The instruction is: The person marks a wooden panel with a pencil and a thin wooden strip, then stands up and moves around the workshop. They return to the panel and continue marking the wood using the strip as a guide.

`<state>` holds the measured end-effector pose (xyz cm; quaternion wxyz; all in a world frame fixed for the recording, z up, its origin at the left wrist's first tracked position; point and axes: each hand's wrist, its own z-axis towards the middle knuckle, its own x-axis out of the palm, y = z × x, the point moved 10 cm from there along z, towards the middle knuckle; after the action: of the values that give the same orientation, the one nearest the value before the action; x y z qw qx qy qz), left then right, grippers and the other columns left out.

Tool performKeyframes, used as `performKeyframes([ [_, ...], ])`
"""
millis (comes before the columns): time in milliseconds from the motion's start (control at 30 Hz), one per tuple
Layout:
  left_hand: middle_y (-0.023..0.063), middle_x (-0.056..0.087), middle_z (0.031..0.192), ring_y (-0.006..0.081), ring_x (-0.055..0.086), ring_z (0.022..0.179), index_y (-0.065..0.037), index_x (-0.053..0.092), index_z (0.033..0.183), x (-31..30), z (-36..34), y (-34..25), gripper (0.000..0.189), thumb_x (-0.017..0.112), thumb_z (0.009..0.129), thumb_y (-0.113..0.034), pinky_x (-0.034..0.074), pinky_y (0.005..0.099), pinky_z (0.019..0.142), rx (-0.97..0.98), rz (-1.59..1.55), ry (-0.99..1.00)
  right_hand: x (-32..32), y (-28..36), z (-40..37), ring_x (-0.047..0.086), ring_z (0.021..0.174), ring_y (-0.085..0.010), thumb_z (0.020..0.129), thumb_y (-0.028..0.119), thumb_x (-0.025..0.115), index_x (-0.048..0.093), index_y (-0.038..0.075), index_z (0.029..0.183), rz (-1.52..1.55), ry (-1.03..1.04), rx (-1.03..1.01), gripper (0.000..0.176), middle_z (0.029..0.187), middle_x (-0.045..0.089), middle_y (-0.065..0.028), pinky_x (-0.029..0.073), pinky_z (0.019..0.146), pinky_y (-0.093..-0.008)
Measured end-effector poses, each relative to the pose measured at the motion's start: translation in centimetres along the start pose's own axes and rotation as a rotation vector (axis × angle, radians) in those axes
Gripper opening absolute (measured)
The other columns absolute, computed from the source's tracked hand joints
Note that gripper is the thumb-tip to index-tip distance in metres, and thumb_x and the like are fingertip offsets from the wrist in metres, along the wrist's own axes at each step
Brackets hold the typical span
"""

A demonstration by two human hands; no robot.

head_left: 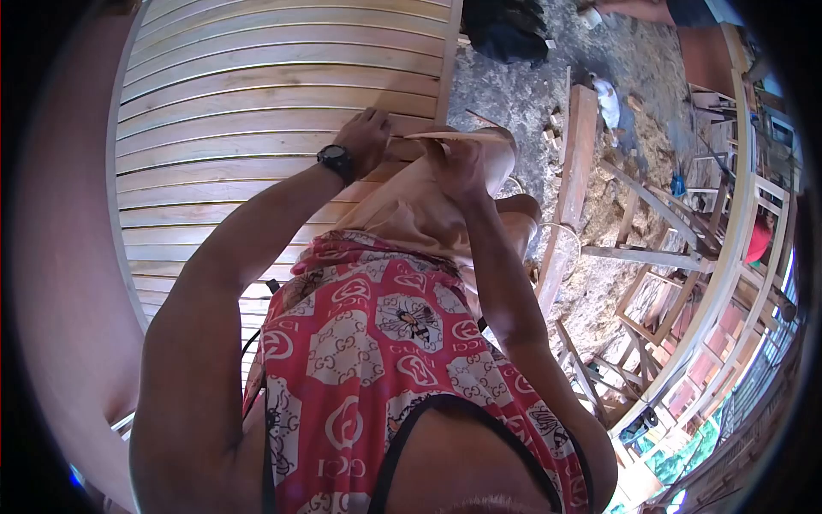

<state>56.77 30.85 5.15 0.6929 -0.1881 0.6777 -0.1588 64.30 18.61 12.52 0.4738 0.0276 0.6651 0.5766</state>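
My left hand (363,139), with a black watch (336,159) on the wrist, rests on the slatted wooden surface (257,116) near its right border. Its fingers are curled in, and I cannot make out what they hold, if anything. My right hand (462,171) is closed around a thin, pale, flat wooden strip (462,136) above my knees. The strip tapers toward its left end, which points at my left hand. My right fingers are partly hidden beneath it.
A long wooden beam (575,171) lies on the ground at right, among shavings (646,150). Wooden frames (659,300) stand farther right. A black animal-like shape (507,34) and a white animal-like shape (607,104) are on the ground. Another person's arm (634,8) shows at the top.
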Motion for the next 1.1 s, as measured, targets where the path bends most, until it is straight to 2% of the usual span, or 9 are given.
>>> performKeyframes([
  [267,0.0152,0.058,0.118,0.0347,0.058,0.116,0.001,0.063,0.111,-0.4,-0.7,-0.9,0.048,0.081,0.082,-0.034,0.053,0.0443,0.099,-0.011,0.027,-0.053,-0.4,0.1,-0.2,0.076,0.086,-0.025,0.088,0.008,0.08,0.074,0.003,0.11,-0.008,-0.111,-0.129,0.023,0.1,0.077,-0.0149,0.06,0.072,-0.0345],
  [400,0.0139,0.058,0.117,0.0336,0.058,0.116,0.0,0.062,0.113,0.1,-1.7,-1.2,0.045,0.077,0.086,-0.033,0.054,0.043,0.096,-0.047,-0.003,-0.073,-0.4,-0.1,-0.2,0.076,0.089,-0.0247,0.087,0.009,0.08,0.074,0.003,0.11,0.017,-0.086,-0.053,0.024,0.101,0.077,-0.0152,0.061,0.074,-0.0347],
  [467,0.013,0.057,0.116,0.0331,0.058,0.115,-0.002,0.063,0.113,-0.3,-2.0,-1.8,0.042,0.075,0.086,-0.031,0.055,0.0426,0.094,-0.007,0.022,-0.123,-0.3,-0.1,0.0,0.074,0.093,-0.0382,0.087,0.008,0.076,0.073,0.004,0.105,0.084,-0.07,0.005,0.018,0.1,0.075,-0.0179,0.059,0.078,-0.0442],
  [667,0.0141,0.059,0.126,0.0342,0.056,0.124,-0.003,0.063,0.115,-0.5,-3.1,-2.3,0.035,0.069,0.085,-0.02,0.054,0.0422,0.1,0.135,0.043,-0.283,0.1,-1.4,0.0,0.074,0.092,-0.0377,0.088,0.011,0.077,0.073,0.003,0.103,0.159,-0.034,0.137,0.018,0.099,0.075,-0.0192,0.059,0.078,-0.0414],
  [800,0.015,0.059,0.132,0.0352,0.054,0.128,-0.004,0.064,0.116,-0.2,-3.4,-2.1,0.034,0.067,0.085,-0.017,0.054,0.0411,0.101,0.101,0.057,-0.238,0.5,-2.3,-0.1,0.075,0.093,-0.0355,0.088,0.01,0.077,0.073,0.003,0.104,0.179,-0.016,0.139,0.019,0.1,0.076,-0.0195,0.059,0.078,-0.0405],
  [900,0.0167,0.057,0.136,0.0374,0.051,0.132,-0.005,0.064,0.122,1.1,-4.0,-1.4,0.038,0.064,0.088,-0.021,0.049,0.0452,0.108,0.122,0.086,-0.199,0.7,-2.1,0.1,0.076,0.092,-0.0333,0.088,0.009,0.076,0.074,0.003,0.106,0.16,-0.006,0.071,0.019,0.099,0.076,-0.0182,0.059,0.078,-0.04],
  [967,0.0183,0.053,0.144,0.0418,0.046,0.138,-0.006,0.057,0.136,2.3,-4.1,-1.2,0.049,0.063,0.094,-0.03,0.039,0.0544,0.117,0.118,0.076,-0.077,1.3,-3.0,-0.1,0.075,0.097,-0.0332,0.087,0.007,0.076,0.074,0.004,0.108,0.17,0.059,0.095,0.022,0.103,0.076,-0.0179,0.059,0.082,-0.0406],
  [1033,0.016,0.048,0.152,0.0416,0.039,0.145,-0.012,0.056,0.142,4.8,-4.9,-0.6,0.049,0.059,0.097,-0.032,0.028,0.0622,0.122,0.137,0.108,-0.033,2.2,-5.2,-2.4,0.072,0.103,-0.0346,0.084,0.004,0.076,0.073,0.007,0.114,-0.016,0.016,-0.03,0.03,0.112,0.074,-0.0165,0.058,0.084,-0.0415],
  [1100,0.0125,0.043,0.158,0.0392,0.034,0.15,-0.021,0.053,0.147,6.2,-5.7,0.0,0.048,0.055,0.1,-0.031,0.024,0.0688,0.121,0.204,0.11,-0.075,4.4,-8.3,-2.8,0.069,0.103,-0.0342,0.079,0.006,0.081,0.072,0.008,0.115,0.643,0.007,0.151,0.037,0.115,0.07,-0.0135,0.057,0.082,-0.0435],
])
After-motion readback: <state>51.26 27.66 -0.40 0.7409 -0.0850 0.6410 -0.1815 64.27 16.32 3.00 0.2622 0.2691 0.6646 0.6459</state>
